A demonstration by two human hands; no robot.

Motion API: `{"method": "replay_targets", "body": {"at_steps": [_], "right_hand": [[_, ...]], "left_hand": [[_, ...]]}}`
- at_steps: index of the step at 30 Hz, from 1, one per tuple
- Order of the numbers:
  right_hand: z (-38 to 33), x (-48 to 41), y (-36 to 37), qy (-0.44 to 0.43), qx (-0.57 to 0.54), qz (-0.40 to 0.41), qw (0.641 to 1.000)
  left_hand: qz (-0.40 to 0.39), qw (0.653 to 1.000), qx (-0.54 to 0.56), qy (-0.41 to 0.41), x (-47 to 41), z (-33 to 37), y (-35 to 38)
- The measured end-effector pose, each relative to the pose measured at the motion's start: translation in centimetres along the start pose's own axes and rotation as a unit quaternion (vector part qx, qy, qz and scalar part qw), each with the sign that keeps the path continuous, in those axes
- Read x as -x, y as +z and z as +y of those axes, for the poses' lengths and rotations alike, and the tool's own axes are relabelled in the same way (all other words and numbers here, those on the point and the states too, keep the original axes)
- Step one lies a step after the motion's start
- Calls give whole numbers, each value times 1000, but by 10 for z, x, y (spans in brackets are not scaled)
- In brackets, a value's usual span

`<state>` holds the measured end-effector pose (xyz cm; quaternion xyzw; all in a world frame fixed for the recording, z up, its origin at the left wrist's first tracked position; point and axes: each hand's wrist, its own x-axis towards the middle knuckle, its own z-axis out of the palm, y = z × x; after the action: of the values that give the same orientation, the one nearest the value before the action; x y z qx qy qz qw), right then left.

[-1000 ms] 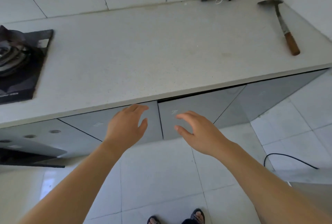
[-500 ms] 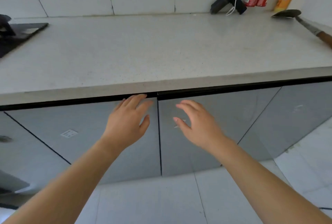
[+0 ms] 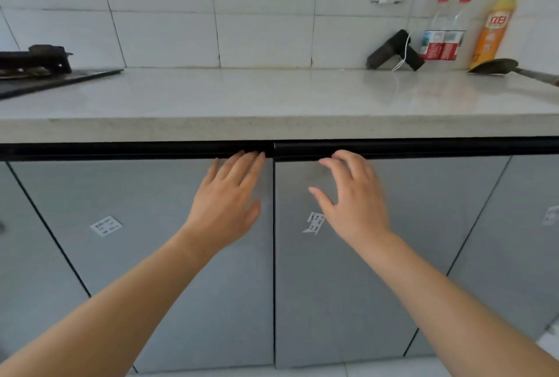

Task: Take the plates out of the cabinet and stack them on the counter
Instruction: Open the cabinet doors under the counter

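White wall tiles (image 3: pixel 166 35) rose behind the pale surface (image 3: pixel 272 95) where the stack belonged. Below it the grey cabinet (image 3: pixel 181 255) was closed, so the plates, I guessed, sat unseen inside. My left hand (image 3: pixel 225 204) was spread, fingertips (image 3: pixel 242 157) at the dark handle rail (image 3: pixel 136 150); my right hand (image 3: pixel 352 198) was relaxed too, fingers loosely bent, gripping nothing. Fingertips could slip off that shallow rail, or a hard yank might jolt plates standing near the front.

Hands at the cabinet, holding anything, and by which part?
Nothing is held. The left hand, fingers straight, reaches the top of the left door; the right hand hovers open before the right door.
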<state>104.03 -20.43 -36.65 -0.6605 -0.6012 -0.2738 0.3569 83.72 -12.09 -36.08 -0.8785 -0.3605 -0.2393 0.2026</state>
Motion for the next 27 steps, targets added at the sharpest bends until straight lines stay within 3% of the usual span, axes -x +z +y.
{"method": "replay_targets", "body": {"at_steps": [10,16,22,27], "right_hand": [[19,-1,14,1,-16,76,997],[16,1,14,3,-32,79,996],[13,5,1,0,-36,60,998],[13,15,-11,-2,-47,52,998]], "left_hand": [[52,996,61,-44,1,9,12],[70,994,79,-37,2,8,15],[30,994,105,-14,4,-4,6],[29,974,221,-31,21,3,-6]]}}
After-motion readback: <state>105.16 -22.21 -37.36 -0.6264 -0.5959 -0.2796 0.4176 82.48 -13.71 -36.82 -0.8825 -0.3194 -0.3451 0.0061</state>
